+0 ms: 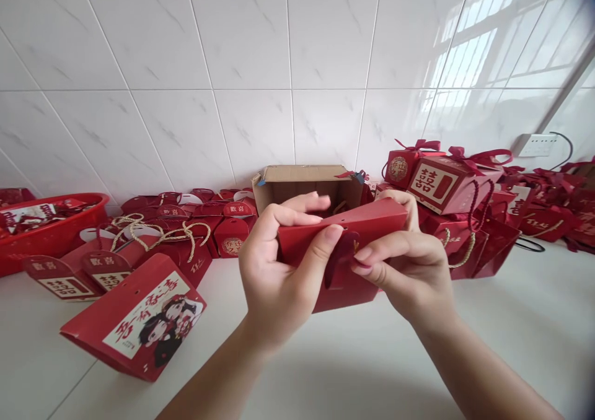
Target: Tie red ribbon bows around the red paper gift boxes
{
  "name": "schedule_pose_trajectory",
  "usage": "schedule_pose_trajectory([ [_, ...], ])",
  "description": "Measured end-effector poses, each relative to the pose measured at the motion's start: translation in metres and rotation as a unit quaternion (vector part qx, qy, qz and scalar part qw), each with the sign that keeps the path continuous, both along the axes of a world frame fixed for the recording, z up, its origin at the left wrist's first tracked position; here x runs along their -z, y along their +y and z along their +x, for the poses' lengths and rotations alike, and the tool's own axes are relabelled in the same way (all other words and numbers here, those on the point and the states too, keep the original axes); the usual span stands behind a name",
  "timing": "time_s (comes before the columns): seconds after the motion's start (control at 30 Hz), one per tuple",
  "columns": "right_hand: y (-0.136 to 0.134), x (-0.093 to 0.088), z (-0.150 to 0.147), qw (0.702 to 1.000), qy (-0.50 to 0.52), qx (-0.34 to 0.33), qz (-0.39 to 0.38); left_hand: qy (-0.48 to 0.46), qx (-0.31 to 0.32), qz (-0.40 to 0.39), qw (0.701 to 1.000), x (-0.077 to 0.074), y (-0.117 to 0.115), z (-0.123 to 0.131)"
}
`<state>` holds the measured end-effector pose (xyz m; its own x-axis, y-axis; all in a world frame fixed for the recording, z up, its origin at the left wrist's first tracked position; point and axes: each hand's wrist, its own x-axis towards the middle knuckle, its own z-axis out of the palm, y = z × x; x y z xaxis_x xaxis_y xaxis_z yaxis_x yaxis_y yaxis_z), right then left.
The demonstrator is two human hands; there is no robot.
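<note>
A small red paper gift bag [372, 227] is held up in front of me between both hands, above the white tiled surface. My left hand [274, 271] grips its left end, thumb pressed on the front and fingers curled over the top edge. My right hand [409, 271] holds the right side, fingertips pinching at a dark red tab or ribbon on the bag's front. Behind the bag stands an open brown cardboard box [302, 181].
A flat red bag with a cartoon couple [139, 318] lies at the front left. Several red bags with rope handles [171, 231] and a red basket [51, 228] sit at the left. Red ribboned gift boxes [437, 181] pile up at the right by the tiled wall.
</note>
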<state>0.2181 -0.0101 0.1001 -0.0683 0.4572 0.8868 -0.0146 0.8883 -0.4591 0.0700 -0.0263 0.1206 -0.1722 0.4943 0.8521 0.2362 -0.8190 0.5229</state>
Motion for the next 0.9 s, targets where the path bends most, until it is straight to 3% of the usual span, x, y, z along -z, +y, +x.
schedule_pose_trajectory([
  [0.2, -0.001, -0.004, 0.002, 0.999, -0.021, -0.043, -0.026, -0.005, -0.015, -0.035, 0.999, -0.002, -0.006, 0.001],
  [0.37, -0.006, -0.006, -0.001, 0.999, -0.022, -0.031, 0.001, -0.033, -0.038, -0.04, 0.998, -0.001, -0.001, -0.001],
  [0.53, -0.012, -0.005, -0.006, 0.999, -0.037, -0.013, -0.037, -0.069, -0.041, -0.069, 0.994, -0.001, 0.004, -0.003],
  [0.67, -0.016, -0.008, -0.003, 0.997, -0.062, 0.004, -0.035, -0.068, -0.097, -0.037, 0.992, -0.003, 0.012, -0.011],
  [0.77, -0.02, -0.011, 0.003, 0.998, -0.023, 0.053, 0.002, -0.064, -0.154, 0.015, 0.986, -0.005, 0.016, -0.02],
  [0.83, -0.023, -0.012, 0.006, 1.0, -0.003, 0.028, 0.009, -0.05, -0.178, 0.044, 0.982, -0.007, 0.016, -0.023],
  [0.9, -0.025, -0.011, 0.008, 0.998, -0.012, -0.056, -0.012, -0.032, -0.186, 0.062, 0.98, -0.008, 0.012, -0.023],
])
